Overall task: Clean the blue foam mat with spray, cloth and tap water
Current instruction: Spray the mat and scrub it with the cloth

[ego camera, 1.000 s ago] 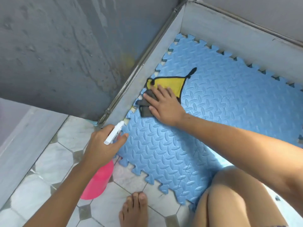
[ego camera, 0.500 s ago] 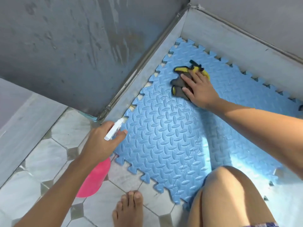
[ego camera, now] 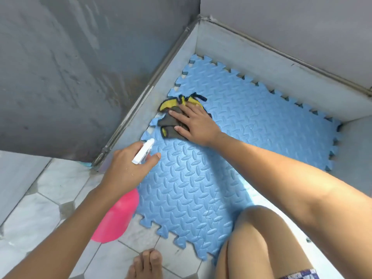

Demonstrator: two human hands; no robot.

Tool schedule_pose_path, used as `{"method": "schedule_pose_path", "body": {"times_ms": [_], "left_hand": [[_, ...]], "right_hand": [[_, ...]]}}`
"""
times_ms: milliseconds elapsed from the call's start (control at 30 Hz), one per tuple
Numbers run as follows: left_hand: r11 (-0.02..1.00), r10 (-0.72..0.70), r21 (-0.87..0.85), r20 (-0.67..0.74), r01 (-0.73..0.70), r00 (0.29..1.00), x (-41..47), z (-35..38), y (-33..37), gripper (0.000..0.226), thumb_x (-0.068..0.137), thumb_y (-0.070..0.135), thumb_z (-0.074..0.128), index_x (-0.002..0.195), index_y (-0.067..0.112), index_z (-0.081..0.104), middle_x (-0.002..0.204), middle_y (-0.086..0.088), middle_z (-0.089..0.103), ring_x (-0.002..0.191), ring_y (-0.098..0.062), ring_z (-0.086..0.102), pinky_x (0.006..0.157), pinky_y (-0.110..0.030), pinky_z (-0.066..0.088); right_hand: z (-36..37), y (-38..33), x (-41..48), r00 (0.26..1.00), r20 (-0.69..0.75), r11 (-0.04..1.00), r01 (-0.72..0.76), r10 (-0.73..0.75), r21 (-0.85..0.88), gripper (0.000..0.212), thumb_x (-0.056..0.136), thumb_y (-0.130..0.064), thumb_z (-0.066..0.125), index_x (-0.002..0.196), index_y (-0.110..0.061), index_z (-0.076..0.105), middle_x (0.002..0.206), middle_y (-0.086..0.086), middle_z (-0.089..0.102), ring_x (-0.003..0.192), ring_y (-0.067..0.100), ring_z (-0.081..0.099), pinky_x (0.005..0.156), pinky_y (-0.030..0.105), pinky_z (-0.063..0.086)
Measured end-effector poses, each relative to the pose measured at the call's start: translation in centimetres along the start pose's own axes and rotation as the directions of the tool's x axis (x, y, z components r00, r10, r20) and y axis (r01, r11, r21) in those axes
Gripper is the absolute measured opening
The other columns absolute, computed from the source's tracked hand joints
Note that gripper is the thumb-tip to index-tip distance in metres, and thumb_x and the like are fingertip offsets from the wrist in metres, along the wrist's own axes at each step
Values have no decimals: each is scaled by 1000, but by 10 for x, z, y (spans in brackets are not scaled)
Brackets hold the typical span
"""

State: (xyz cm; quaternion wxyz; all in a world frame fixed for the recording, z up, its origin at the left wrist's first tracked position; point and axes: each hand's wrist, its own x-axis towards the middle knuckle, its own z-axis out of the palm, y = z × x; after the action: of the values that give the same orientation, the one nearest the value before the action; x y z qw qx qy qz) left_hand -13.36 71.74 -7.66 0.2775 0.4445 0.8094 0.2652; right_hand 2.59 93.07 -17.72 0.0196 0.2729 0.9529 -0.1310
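My right hand (ego camera: pixel 196 125) lies flat on the cloth (ego camera: pixel 168 120), fingers straight and spread, pressing it onto the blue foam mat (ego camera: pixel 201 188) close to the mat's left edge, where the jigsaw teeth meet the grey skirting (ego camera: pixel 161 93). The cloth is bunched, grey side up, with a yellow fold showing toward the wall. My left hand (ego camera: pixel 124 170) is wrapped round the neck of the spray bottle (ego camera: pixel 117 218). Its white nozzle points out over the mat and its pink body hangs below my wrist, above the tiled floor (ego camera: pixel 50 198). The mat lies in the corner, its near edge out on the tiles by my foot (ego camera: pixel 148 264).

I take this to be the wiping step. To do it well, I want weight through the whole palm so the cloth works into the embossed grooves, and strokes along the edge so the teeth get wiped too. Spreading the cloth out would cover more. Fresh spray should land ahead of the cloth, not on my fingers. The foam looks light and may slide, so I'd press straight down.
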Motion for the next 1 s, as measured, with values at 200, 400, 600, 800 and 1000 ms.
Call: {"method": "schedule_pose_path", "body": {"times_ms": [200,400,600,800,1000], "left_hand": [[998,67,21,3,-67,998,61,25,59,43,86,39,74,62,19,45,55,3,46,54,-11,46,55,-24,34],[990,113,82,76,-119,991,139,51,115,46,87,45,71,64,15,45,61,0,48,64,-26,48,64,-33,36],[993,34,117,2,-34,999,154,47,137,53,79,49,74,57,16,39,54,1,43,53,-22,43,50,-33,31],[996,-31,84,-48,35,998,139,37,116,60,75,63,65,71,3,66,68,-19,68,67,-32,64,65,-43,51],[1000,-3,28,-117,7,993,120,24,106,52,81,52,65,70,1,66,70,-21,69,74,-37,67,76,-45,56]], "right_hand": [[-18,97,-62,841,-94,844,-519,532,134,62,103,-60,32,157,-32,34,165,6,30,153,32,21,125,52,16],[-19,179,-176,586,-105,595,-793,804,132,68,100,-64,24,157,-28,33,165,11,28,152,35,21,125,52,14],[-20,200,-216,513,-132,527,-840,848,126,72,98,-61,21,157,-21,35,163,16,30,152,38,20,124,55,15],[-22,181,-140,459,-166,486,-848,873,210,59,104,-45,30,158,-22,29,166,15,24,152,39,18,121,59,13],[-15,84,-59,720,-167,739,-654,674,164,55,105,-47,28,156,-27,36,166,14,26,152,39,20,121,59,17]]}}
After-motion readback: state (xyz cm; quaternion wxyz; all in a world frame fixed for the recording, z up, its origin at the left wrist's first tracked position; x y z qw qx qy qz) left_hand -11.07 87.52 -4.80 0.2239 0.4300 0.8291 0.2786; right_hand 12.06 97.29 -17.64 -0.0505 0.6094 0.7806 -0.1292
